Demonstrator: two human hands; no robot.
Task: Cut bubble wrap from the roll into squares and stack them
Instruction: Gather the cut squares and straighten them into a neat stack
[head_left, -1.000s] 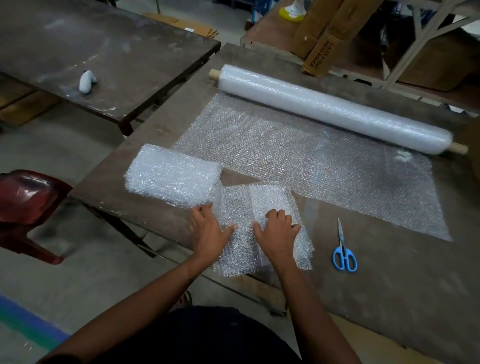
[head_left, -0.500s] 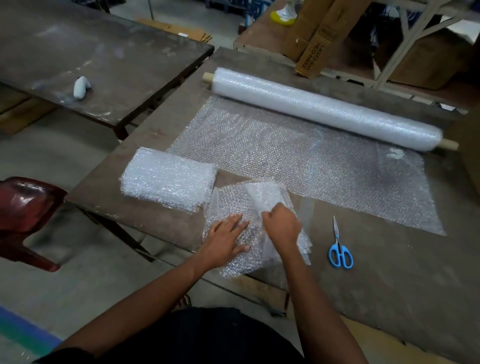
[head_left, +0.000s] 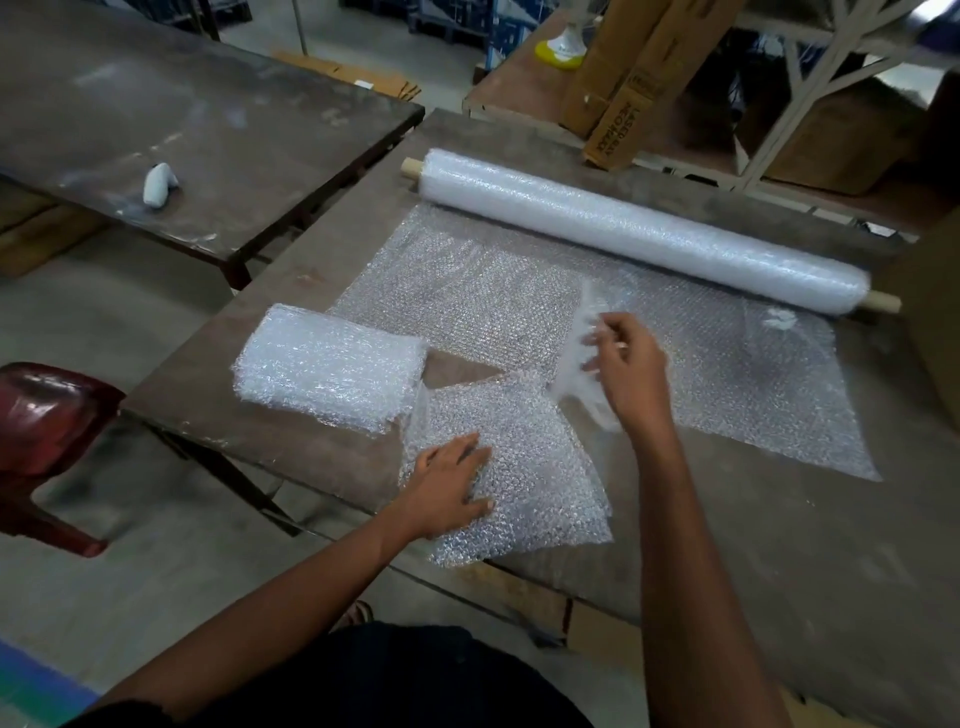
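head-worn view, down over table (head_left: 779, 545)

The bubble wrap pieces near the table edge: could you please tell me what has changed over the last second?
The right hand has pinched a blurred piece of bubble wrap and lifted it up and away toward the roll. The left hand has flattened onto the sheets left at the table edge. The stack and the unrolled sheet stayed put. The scissors are now hidden.

Stack of cut squares (head_left: 332, 366) lies left of the left hand's fingers (head_left: 470, 457); roll (head_left: 639, 234) lies beyond the right hand's fingers (head_left: 597, 338), unrolled sheet (head_left: 727, 374) beneath them
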